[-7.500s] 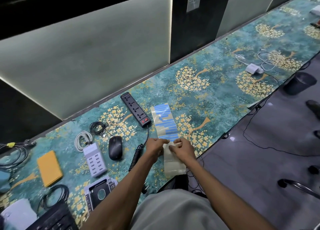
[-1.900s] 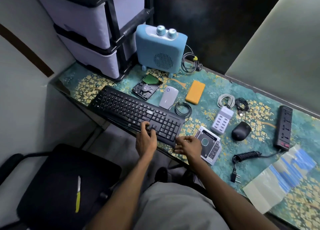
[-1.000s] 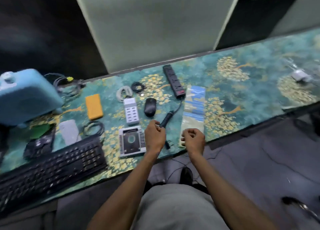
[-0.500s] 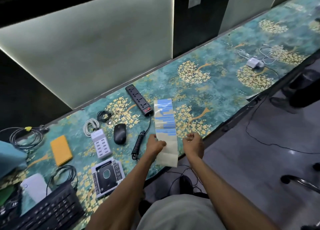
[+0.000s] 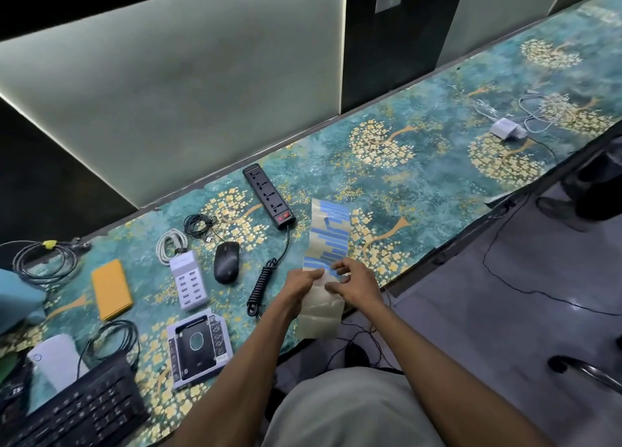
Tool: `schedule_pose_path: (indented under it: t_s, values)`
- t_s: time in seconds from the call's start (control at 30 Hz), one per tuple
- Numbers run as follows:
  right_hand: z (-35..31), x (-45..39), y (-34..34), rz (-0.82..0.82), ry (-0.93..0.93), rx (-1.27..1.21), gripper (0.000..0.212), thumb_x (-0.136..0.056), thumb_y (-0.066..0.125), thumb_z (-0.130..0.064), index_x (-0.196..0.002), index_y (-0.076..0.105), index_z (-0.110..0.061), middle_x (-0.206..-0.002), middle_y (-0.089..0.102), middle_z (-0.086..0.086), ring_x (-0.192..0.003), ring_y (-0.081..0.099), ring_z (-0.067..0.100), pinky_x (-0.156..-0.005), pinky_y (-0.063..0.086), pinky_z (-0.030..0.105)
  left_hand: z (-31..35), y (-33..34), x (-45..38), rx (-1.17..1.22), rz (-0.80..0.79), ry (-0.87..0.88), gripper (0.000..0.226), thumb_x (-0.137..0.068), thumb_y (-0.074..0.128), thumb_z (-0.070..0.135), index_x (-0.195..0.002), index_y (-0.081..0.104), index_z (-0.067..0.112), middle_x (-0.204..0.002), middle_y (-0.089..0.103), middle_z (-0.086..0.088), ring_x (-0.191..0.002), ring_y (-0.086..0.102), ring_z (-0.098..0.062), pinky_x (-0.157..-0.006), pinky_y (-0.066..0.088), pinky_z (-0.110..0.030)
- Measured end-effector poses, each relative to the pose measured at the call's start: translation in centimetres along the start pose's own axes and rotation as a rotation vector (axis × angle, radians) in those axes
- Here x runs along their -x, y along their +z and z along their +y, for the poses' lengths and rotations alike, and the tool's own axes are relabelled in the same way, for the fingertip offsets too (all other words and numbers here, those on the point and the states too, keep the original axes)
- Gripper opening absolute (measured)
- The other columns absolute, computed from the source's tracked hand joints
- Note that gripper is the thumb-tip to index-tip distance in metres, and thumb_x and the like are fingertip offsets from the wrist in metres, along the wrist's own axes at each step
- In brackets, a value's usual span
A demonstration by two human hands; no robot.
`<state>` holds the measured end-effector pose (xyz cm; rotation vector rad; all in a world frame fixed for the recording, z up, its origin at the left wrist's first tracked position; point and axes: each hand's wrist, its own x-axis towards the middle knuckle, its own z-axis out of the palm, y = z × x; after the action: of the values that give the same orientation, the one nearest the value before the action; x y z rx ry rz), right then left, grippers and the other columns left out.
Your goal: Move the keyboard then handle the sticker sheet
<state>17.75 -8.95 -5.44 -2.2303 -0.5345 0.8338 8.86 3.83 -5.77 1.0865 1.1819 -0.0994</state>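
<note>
A long pale backing sheet (image 5: 328, 234) carrying several blue strips lies over the front edge of the teal patterned table (image 5: 420, 177). My left hand (image 5: 299, 285) holds the sheet's left side near its middle. My right hand (image 5: 353, 283) is on the sheet beside it, fingertips curled at the lowest blue strips. The sheet's bare lower end hangs off the table edge below both hands.
Left of the sheet lie a black power strip (image 5: 269, 195) with coiled cord (image 5: 261, 286), a black mouse (image 5: 227, 261), a white multi-port charger (image 5: 188, 280), a drive caddy (image 5: 198, 345), an orange case (image 5: 111, 288) and a black keyboard (image 5: 77, 409). A white adapter (image 5: 506, 130) sits far right.
My right hand has moved from the table edge onto the sheet beside my left hand. Both hands now meet at the lowest blue strips. Earlier the view swung from the keyboard to the sheet.
</note>
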Motion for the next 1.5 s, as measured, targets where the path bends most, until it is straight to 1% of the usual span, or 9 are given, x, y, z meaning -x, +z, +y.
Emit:
schedule_pose_path:
  t_s: [0.13,0.3,0.47,0.73,0.83,1.03,1.23,1.37,1.5]
  values:
    - [0.3,0.1,-0.3,0.025,-0.037,0.07,0.032,-0.076,0.084,-0.041,-0.103,0.071,-0.029,-0.096,0.073,-0.007,-0.087,0.071,0.018,-0.079,0.06,0.039,-0.1,0.4,0.2,-0.003,-0.018,0.043,0.008,-0.089,0.075,0.009,-0.088,0.073,0.001,-0.079,0.073,-0.011,-0.065,0.067,-0.023,-0.058,0.052,-0.029]
    - [-0.1,0.5,-0.4,0.078,-0.123,0.196,0.019,-0.084,0.071,-0.048,-0.088,0.07,-0.03,-0.09,0.072,-0.009,-0.084,0.068,0.018,-0.072,0.058,0.037,-0.3,0.6,0.4,-0.04,-0.009,0.118,0.01,-0.087,0.076,0.011,-0.086,0.073,0.001,-0.079,0.068,-0.015,-0.071,0.064,-0.025,-0.07,0.05,-0.036]
    - [-0.2,0.7,-0.3,0.094,-0.165,0.14,0.024,-0.084,0.069,-0.052,-0.086,0.074,-0.029,-0.087,0.068,-0.007,-0.082,0.064,0.014,-0.07,0.054,0.031,-0.5,0.1,0.6,-0.102,-0.025,0.212,0.013,-0.087,0.074,0.015,-0.082,0.068,0.004,-0.078,0.064,-0.016,-0.071,0.06,-0.025,-0.066,0.048,-0.036]
    - [0.0,-0.1,-1.1,0.134,-0.096,-0.007,0.012,-0.088,0.07,-0.028,-0.076,0.072,-0.025,-0.072,0.071,-0.004,-0.073,0.069,0.017,-0.073,0.06,0.039,-1.3,0.7,0.4,-0.085,0.025,0.194,0.017,-0.092,0.07,0.004,-0.078,0.074,0.011,-0.07,0.074,-0.004,-0.061,0.068,-0.017,-0.058,0.055,-0.028]
    - [-0.1,-0.4,-1.2,0.193,-0.066,-0.128,0.009,-0.091,0.068,-0.022,-0.085,0.074,-0.017,-0.073,0.073,0.003,-0.07,0.072,0.022,-0.071,0.062,0.045,-1.5,0.7,0.3,-0.079,0.081,0.194,0.009,-0.09,0.071,0.006,-0.087,0.076,0.012,-0.09,0.078,-0.012,-0.078,0.073,-0.027,-0.075,0.06,-0.044]
    - [-3.5,-0.6,1.5,0.117,-0.179,-0.313,0.012,-0.085,0.072,-0.027,-0.085,0.077,-0.016,-0.075,0.076,0.0,-0.072,0.075,0.016,-0.071,0.064,0.044,-0.9,-1.5,1.9,-0.157,0.332,0.25,0.035,-0.085,0.079,0.025,-0.113,0.066,0.008,-0.097,0.071,-0.01,-0.085,0.071,-0.025,-0.079,0.059,-0.043]
    - [-7.3,1.3,8.8,-0.088,-0.26,-0.242,0.007,-0.08,0.072,-0.025,-0.078,0.074,-0.018,-0.068,0.074,-0.003,-0.066,0.072,0.014,-0.072,0.061,0.043,-3.3,-9.2,6.1,-0.013,0.668,0.282,0.001,-0.088,0.07,0.012,-0.089,0.069,0.012,-0.078,0.073,-0.01,-0.071,0.074,-0.026,-0.075,0.063,-0.05]
    - [-9.5,4.0,13.5,-0.282,-0.32,-0.175,0.009,-0.077,0.074,-0.016,-0.086,0.073,-0.014,-0.072,0.074,0.002,-0.068,0.072,0.017,-0.075,0.06,0.04,-6.6,-13.9,9.6,0.052,0.892,0.2,0.012,-0.089,0.067,0.008,-0.079,0.068,0.014,-0.076,0.072,-0.008,-0.078,0.073,-0.033,-0.074,0.061,-0.048]
    - [-12.9,5.9,17.6,-0.352,-0.424,-0.072,0.021,-0.082,0.074,-0.013,-0.103,0.073,-0.012,-0.08,0.077,0.006,-0.073,0.069,0.016,-0.076,0.054,0.028,-10.0,-18.8,10.9,0.174,0.998,0.129,0.011,-0.08,0.069,0.01,-0.075,0.071,0.02,-0.072,0.074,-0.002,-0.067,0.073,-0.025,-0.067,0.063,-0.048]
